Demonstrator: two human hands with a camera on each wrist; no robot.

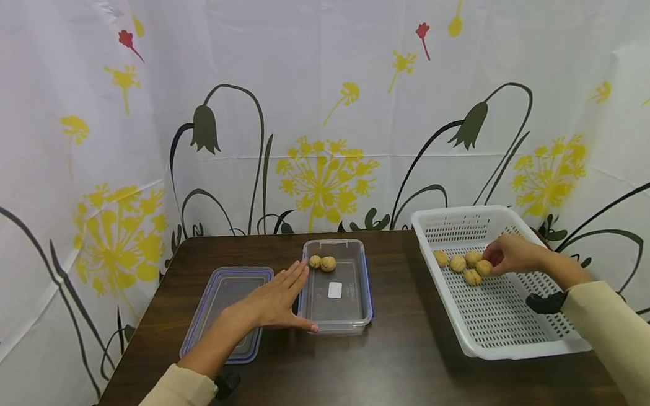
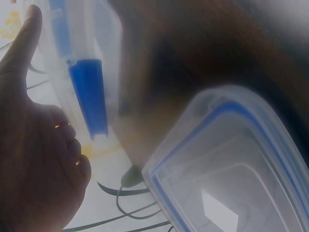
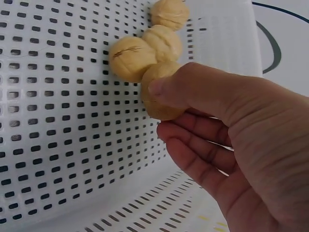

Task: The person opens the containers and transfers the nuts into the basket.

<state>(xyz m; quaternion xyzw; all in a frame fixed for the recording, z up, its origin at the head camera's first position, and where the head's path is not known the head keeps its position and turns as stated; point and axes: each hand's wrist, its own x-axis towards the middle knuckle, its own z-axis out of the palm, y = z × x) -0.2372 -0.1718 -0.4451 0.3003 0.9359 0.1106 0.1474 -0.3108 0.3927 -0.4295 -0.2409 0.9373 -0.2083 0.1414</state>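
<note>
My right hand [image 1: 515,255] reaches into a white perforated plastic basket [image 1: 456,319] and pinches a walnut [image 3: 161,104] between thumb and fingers. Other walnuts [image 3: 131,59] lie beside it on the basket floor, the nearest against the pinched one. My left hand [image 1: 277,299] has its fingers straight and its thumb spread, resting along the left side of a clear plastic container [image 1: 350,324]. Two walnuts [image 1: 328,263] sit in the container's far left corner. A blue clip [image 2: 90,96] on the container's side shows in the left wrist view.
A clear lid with a blue seal [image 1: 224,290] lies on the dark wooden table [image 1: 391,373], left of the container and partly under my left forearm. Behind the table hangs a flower-patterned white curtain [image 1: 317,73]. The basket's raised walls surround my right hand.
</note>
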